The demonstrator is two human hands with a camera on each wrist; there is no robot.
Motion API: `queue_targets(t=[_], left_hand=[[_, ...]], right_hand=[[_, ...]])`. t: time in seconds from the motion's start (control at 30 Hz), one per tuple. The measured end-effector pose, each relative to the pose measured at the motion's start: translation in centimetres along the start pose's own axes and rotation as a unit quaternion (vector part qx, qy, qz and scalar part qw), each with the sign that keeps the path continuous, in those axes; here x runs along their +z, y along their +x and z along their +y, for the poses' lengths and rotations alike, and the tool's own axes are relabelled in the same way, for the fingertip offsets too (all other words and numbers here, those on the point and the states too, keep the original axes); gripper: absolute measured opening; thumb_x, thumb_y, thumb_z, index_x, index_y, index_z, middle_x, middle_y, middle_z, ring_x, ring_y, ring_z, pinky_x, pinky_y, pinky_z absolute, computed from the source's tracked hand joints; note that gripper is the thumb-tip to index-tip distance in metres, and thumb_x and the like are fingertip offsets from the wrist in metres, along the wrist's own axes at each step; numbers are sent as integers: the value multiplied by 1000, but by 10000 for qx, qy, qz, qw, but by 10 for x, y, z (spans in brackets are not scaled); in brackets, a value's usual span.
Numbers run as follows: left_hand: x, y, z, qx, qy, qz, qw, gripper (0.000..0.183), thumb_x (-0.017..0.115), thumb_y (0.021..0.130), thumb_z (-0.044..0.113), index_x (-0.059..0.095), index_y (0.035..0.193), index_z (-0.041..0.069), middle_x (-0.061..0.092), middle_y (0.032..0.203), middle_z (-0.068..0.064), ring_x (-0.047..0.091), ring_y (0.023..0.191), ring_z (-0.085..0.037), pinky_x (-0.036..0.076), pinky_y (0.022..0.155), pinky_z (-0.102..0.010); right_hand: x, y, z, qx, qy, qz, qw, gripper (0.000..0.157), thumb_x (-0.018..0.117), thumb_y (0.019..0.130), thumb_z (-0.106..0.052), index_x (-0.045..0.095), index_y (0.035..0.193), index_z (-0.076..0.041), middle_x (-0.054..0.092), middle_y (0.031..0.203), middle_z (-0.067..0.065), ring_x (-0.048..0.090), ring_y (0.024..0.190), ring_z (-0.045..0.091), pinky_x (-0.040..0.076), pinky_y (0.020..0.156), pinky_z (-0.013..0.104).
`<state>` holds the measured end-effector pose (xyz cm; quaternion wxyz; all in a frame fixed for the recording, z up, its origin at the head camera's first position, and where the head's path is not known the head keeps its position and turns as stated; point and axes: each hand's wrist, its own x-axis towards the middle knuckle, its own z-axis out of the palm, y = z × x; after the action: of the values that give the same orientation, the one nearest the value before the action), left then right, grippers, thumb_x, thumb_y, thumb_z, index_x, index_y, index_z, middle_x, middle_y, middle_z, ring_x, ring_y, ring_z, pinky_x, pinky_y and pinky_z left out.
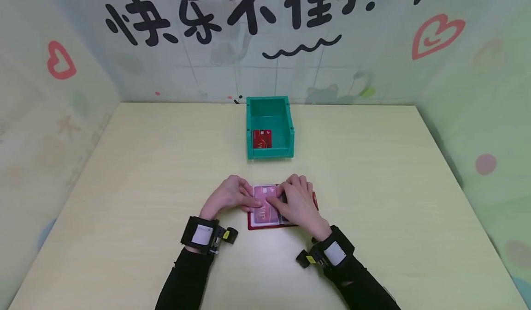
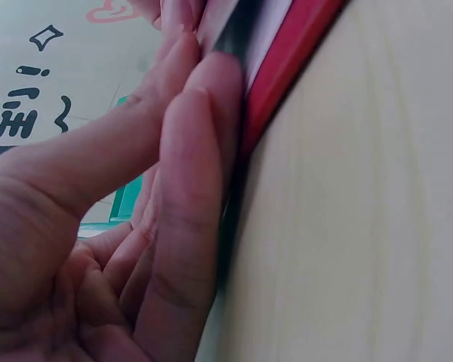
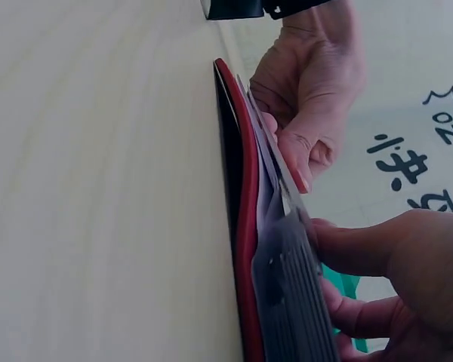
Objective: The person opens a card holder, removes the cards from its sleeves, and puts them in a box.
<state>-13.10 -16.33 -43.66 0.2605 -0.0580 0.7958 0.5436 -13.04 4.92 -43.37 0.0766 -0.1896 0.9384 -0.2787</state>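
The pink card (image 1: 267, 215) lies between the two hands on the left part of the open holder (image 1: 265, 228), its long axis running 12 to 6, while the holder stretches 9 to 3 across the desk (image 1: 166, 162). What any next move hinges on, I judge, is how the card's sides sit against the page beneath it; whether it is inside a pocket or on top cannot be told.

From the left hand (image 1: 234, 194) the card is at 3 o'clock; from the right hand (image 1: 298, 201), at 9. Neither is nearer: both touch it. The left hand appears to pinch the card's left edge, thumb over its face. The right hand is bent, its thumb on the card; whether it pinches anything I cannot tell. It also covers much of the holder's 3 o'clock part and touches the stacked sleeves (image 3: 291, 302), so it probably blocks access there.

At 12 o'clock from the holder, well apart, stands the green bin (image 1: 271, 153), with a red card (image 1: 262, 139) inside towards its 7 o'clock corner.
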Motion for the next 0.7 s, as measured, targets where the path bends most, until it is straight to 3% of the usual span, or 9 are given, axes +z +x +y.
queue_targets(t=[0.1,0.27,0.7], left_hand=[[0,-1,-1,-81,-62,110,9999,20,82,84,11,66,86,-2,72,66,-7,68,53,-12,57,59,-23],[-2,-1,-3,-13,-231,17,9997,19,74,91,11,68,92,-8,74,71,-11,71,58,-12,59,61,-25],[-4,2,-4,196,-325,-311,9988,15,69,94,7,66,96,-7,72,70,-3,70,61,-10,61,65,-26]], right_hand=[[2,1,5,-5,368,107,9993,26,76,89,-34,70,82,-10,51,99,10,40,102,28,30,85,43],[4,2,10,-17,843,212,9962,22,74,91,-28,74,86,-6,50,102,12,39,104,31,28,87,46],[-1,2,18,145,1204,235,9923,19,73,92,-21,72,87,-3,51,105,14,40,109,33,30,90,47]])
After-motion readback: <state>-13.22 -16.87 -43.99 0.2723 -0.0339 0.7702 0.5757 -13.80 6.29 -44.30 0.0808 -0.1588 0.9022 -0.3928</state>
